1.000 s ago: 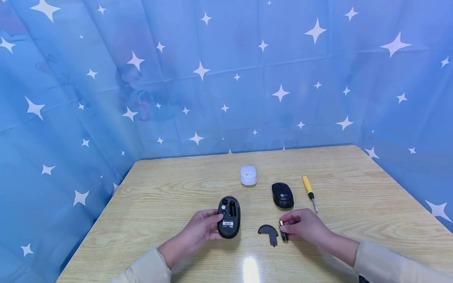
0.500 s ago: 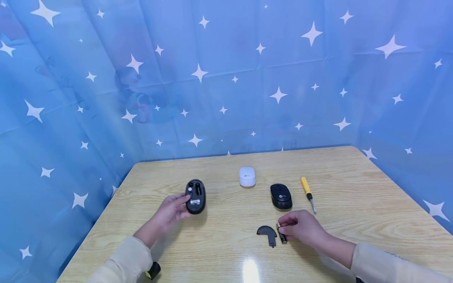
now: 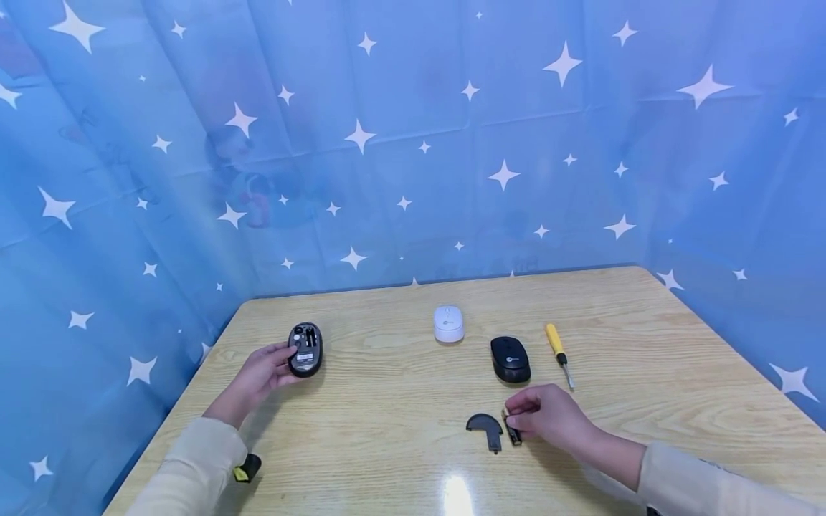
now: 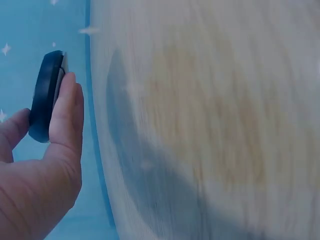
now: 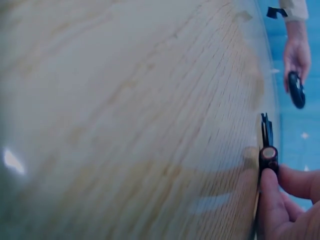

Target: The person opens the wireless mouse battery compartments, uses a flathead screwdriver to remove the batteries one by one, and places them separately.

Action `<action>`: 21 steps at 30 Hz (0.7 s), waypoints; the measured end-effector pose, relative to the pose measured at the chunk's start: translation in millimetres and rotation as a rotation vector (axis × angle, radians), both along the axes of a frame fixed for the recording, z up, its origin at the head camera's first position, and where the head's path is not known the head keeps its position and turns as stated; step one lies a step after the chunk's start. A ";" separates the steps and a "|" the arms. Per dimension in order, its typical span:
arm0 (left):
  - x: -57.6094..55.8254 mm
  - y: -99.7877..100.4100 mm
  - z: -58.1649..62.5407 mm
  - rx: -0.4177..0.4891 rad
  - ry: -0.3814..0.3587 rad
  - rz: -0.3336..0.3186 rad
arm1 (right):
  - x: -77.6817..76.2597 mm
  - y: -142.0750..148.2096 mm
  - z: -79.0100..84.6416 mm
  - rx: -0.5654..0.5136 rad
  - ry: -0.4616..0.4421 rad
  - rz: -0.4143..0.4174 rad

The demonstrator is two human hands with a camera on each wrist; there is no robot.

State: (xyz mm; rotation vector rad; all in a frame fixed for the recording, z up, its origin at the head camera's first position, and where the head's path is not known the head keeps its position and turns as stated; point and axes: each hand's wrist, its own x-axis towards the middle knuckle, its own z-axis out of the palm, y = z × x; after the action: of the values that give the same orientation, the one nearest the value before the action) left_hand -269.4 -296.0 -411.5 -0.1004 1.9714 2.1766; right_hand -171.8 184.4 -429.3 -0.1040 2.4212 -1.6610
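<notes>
My left hand (image 3: 264, 369) grips a black wireless mouse (image 3: 305, 351) at its side, over the left of the table. The mouse's underside faces the head camera, with its battery compartment uncovered. Seen edge-on in the left wrist view, the mouse (image 4: 47, 95) sits between thumb and fingers of the left hand (image 4: 45, 170). My right hand (image 3: 551, 414) pinches a small battery (image 3: 513, 432) down at the tabletop. The battery's round metal end (image 5: 269, 152) shows in the right wrist view. Just left of it lies the black battery cover (image 3: 487, 426).
Farther back on the wooden table (image 3: 374, 430) stand a white mouse (image 3: 448, 324) and a second black mouse (image 3: 510, 360). A yellow-handled screwdriver (image 3: 556, 344) lies to their right. Behind the table hangs a blue curtain (image 3: 413, 179) with white stars.
My left hand has carried the mouse left and away from me, from the middle of the table toward its left side. The right hand stays at the battery, which has tilted slightly.
</notes>
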 end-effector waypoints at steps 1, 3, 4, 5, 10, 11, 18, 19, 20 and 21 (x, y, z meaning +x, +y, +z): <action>-0.8 -4.4 -0.8 0.012 0.010 -0.002 | 0.1 0.1 0.0 -0.001 0.000 0.000; -1.1 -11.3 -0.7 -0.004 0.018 0.002 | 0.2 0.1 -0.3 0.003 -0.002 -0.004; -1.5 -14.4 -0.9 -0.018 0.020 0.007 | 0.3 0.0 -0.2 0.003 -0.005 -0.008; -2.1 -17.1 -1.0 -0.027 0.014 0.024 | 0.3 -0.1 -0.3 0.004 -0.006 -0.011; -4.0 -25.1 -1.5 -0.118 -0.051 0.085 | -0.5 -0.3 0.4 0.015 -0.009 -0.011; -4.1 -26.0 -1.5 -0.131 -0.060 0.090 | -0.8 -0.2 0.5 0.019 -0.011 -0.013; -4.3 -29.1 -4.6 -0.235 -0.075 0.081 | -1.2 0.0 1.3 0.027 -0.028 -0.024; -4.4 -29.5 -5.3 -0.246 -0.069 0.076 | -1.2 0.1 1.2 0.026 -0.028 -0.025; -4.6 -29.9 -6.0 -0.255 -0.065 0.072 | -1.2 0.2 1.1 0.026 -0.027 -0.025; -4.9 -30.3 -6.7 -0.261 -0.061 0.071 | -1.3 0.3 0.8 0.026 -0.025 -0.023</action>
State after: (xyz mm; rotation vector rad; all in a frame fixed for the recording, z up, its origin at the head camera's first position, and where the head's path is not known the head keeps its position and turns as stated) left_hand -274.3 -326.3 -418.3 -0.2769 2.2374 1.9190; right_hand -173.1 184.7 -428.4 -0.0520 2.4336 -1.6299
